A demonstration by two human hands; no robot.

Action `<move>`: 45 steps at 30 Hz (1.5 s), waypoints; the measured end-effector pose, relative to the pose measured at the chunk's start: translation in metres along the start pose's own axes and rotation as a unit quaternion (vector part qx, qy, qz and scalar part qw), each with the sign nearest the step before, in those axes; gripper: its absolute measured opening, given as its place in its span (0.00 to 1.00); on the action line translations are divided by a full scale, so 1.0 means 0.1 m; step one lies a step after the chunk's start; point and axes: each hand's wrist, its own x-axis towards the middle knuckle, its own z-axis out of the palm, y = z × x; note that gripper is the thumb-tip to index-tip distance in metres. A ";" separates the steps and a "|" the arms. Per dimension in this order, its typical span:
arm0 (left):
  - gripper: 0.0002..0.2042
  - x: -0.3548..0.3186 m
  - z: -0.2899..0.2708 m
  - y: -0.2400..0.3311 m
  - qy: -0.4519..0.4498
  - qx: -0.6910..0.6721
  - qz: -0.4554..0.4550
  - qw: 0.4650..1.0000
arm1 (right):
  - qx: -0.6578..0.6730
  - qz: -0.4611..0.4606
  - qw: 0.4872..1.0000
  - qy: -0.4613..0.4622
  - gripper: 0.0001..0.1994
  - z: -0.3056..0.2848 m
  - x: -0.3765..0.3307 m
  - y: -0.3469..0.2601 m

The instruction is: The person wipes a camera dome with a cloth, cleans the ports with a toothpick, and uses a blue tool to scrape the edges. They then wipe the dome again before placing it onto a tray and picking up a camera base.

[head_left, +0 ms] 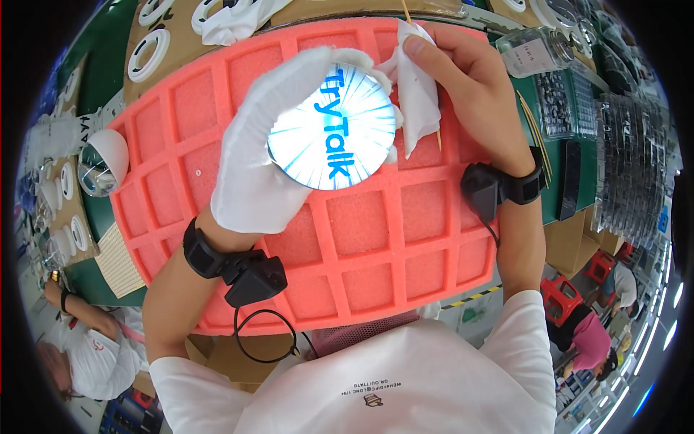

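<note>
Disc [332,126] gripped in gloved left hand [264,145] above foam tray [361,239]; right hand [463,79] fingers pinch cloth [418,94] and stick at disc's edge, wiping apparently unfinished.

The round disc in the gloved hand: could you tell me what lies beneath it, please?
Under the round disc, held up by the gloved left hand, lies the pink foam tray with square pockets. The pockets directly below are covered, so their contents cannot be seen.

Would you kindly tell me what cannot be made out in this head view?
- Back of the round disc: faces away, covered by the gloved left hand.
- Lower end of the thin stick: hidden by the white cloth in the right hand.
- Clear trays: warped, blurred near the rim.
</note>
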 end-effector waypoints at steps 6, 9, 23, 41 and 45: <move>0.29 0.02 0.00 -0.04 -0.004 0.009 0.002 1.000 | -0.010 0.004 1.000 -0.017 0.16 -0.01 0.01 -0.04; 0.28 0.01 0.00 -0.05 0.019 0.025 -0.004 1.000 | -0.012 0.005 0.999 -0.029 0.16 -0.01 0.01 -0.08; 0.28 0.00 0.05 0.07 -0.030 -0.069 -0.050 0.996 | 0.056 0.042 0.997 -0.029 0.12 0.03 0.00 -0.10; 0.29 0.06 -0.08 0.11 -0.034 -0.193 -0.081 0.977 | 0.001 -0.008 0.999 -0.050 0.15 -0.02 0.00 -0.01; 0.30 0.00 -0.03 0.15 -0.027 -0.164 -0.072 0.983 | 0.019 0.006 0.999 -0.038 0.15 0.00 -0.01 -0.03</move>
